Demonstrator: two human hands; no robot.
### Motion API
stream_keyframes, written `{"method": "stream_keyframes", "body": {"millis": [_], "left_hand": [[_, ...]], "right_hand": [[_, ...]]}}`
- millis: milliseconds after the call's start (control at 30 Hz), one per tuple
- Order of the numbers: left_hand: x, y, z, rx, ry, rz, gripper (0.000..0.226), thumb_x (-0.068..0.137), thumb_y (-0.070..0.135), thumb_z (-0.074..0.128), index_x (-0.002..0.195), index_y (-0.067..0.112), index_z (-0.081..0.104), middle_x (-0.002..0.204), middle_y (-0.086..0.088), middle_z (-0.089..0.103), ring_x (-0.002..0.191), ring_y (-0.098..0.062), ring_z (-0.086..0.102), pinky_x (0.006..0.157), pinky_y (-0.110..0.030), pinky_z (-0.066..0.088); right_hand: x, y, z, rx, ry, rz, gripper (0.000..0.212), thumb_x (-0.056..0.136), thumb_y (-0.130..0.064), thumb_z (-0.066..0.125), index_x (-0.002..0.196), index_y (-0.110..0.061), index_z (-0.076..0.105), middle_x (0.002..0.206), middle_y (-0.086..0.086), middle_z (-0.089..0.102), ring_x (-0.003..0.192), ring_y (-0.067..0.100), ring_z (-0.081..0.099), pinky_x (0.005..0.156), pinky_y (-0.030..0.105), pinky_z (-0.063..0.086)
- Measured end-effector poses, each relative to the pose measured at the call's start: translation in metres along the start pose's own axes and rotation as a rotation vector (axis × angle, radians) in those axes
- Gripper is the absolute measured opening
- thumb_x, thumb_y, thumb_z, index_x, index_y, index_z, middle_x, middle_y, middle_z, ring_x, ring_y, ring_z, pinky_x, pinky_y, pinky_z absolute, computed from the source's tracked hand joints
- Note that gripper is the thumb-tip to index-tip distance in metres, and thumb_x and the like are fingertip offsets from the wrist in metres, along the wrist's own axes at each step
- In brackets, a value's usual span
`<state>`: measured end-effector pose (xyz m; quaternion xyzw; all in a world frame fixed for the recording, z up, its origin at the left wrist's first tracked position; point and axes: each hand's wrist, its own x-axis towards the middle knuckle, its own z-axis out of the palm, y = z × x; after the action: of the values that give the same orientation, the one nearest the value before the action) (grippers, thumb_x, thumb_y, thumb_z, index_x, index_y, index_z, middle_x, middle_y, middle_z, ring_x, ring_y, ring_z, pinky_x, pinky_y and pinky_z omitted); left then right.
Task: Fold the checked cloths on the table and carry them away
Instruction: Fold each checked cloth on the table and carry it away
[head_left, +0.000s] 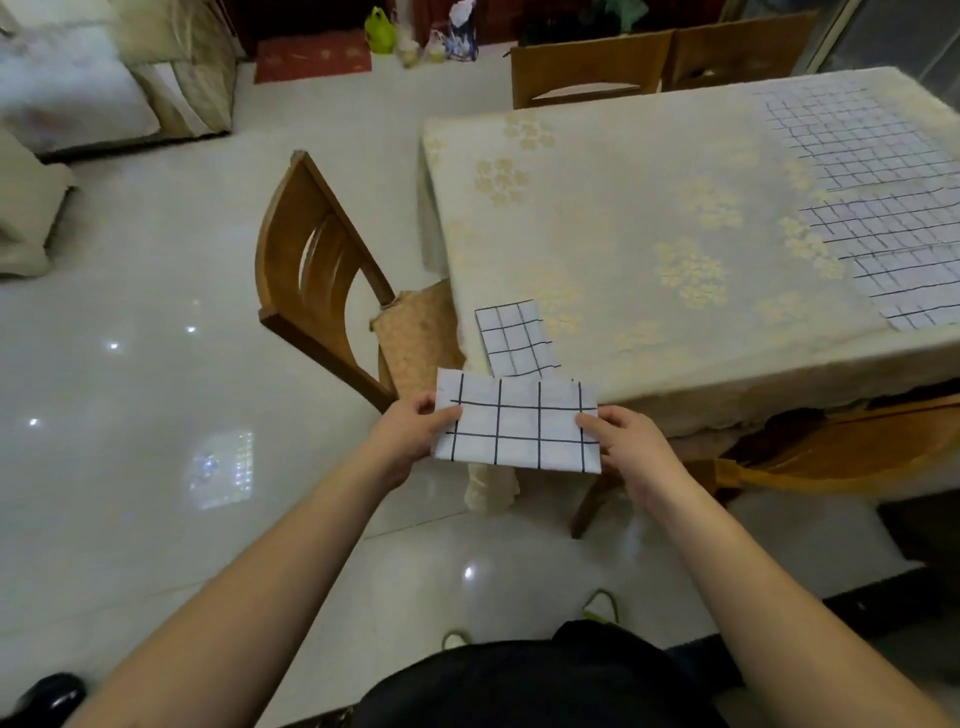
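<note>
A folded white cloth with black checks (519, 426) is held in the air just off the table's near corner. My left hand (410, 431) pinches its left edge and my right hand (623, 447) pinches its right edge. Another folded checked cloth (511, 338) lies on the table (623, 208) near that corner, partly hidden behind the held one. Unfolded checked cloths lie flat at the table's right side: one at the far right (852, 135), one nearer (904, 260) that overlaps more checked cloth.
A wooden chair (322, 280) with a woven cushion stands at the table's left side, close to my left hand. Two more chairs (592, 67) stand at the far side and another (831, 441) at the near right. Shiny floor tiles lie to the left.
</note>
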<state>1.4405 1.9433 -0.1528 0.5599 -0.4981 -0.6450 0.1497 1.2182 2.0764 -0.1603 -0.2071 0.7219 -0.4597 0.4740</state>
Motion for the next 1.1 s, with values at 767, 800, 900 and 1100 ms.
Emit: {"method": "stream_keyframes", "body": {"millis": [767,800,900,1100], "left_hand": [[0.134,0.083,-0.012,0.255,-0.111,-0.003,0.016,0.093,0.027,0.062,0.105,0.018,0.06,0.102,-0.003,0.067,0.087,-0.015,0.064,0.066,-0.024,0.051],[0.141,0.09,-0.01,0.288,-0.131,0.012,0.014,0.093,0.027,0.062,0.104,0.018,0.06,0.099,-0.001,0.065,0.085,-0.012,0.061,0.062,-0.02,0.048],[0.167,0.104,-0.002,0.363,-0.187,0.04,0.015,0.092,0.028,0.063,0.103,0.018,0.062,0.095,0.004,0.062,0.081,-0.006,0.056,0.057,-0.015,0.041],[0.226,0.118,0.011,0.564,-0.395,0.101,0.014,0.091,0.028,0.065,0.098,0.015,0.067,0.095,-0.004,0.069,0.087,-0.021,0.062,0.072,-0.029,0.048]], "right_hand": [[0.084,-0.011,0.034,0.03,0.052,0.095,0.017,0.09,-0.024,0.066,0.09,-0.007,0.066,0.088,0.01,0.073,0.083,0.025,0.071,0.083,0.046,0.057],[0.088,-0.011,0.034,0.04,0.055,0.11,0.018,0.091,-0.023,0.065,0.092,-0.005,0.066,0.088,0.011,0.073,0.082,0.025,0.071,0.081,0.045,0.058],[0.098,-0.009,0.035,0.045,0.09,0.148,0.026,0.091,-0.022,0.064,0.095,0.004,0.065,0.089,0.019,0.07,0.082,0.031,0.069,0.075,0.04,0.06],[0.108,0.005,0.062,0.127,0.22,0.249,0.016,0.092,-0.017,0.063,0.093,-0.001,0.066,0.075,0.011,0.067,0.063,0.015,0.063,0.058,0.024,0.051]]}}
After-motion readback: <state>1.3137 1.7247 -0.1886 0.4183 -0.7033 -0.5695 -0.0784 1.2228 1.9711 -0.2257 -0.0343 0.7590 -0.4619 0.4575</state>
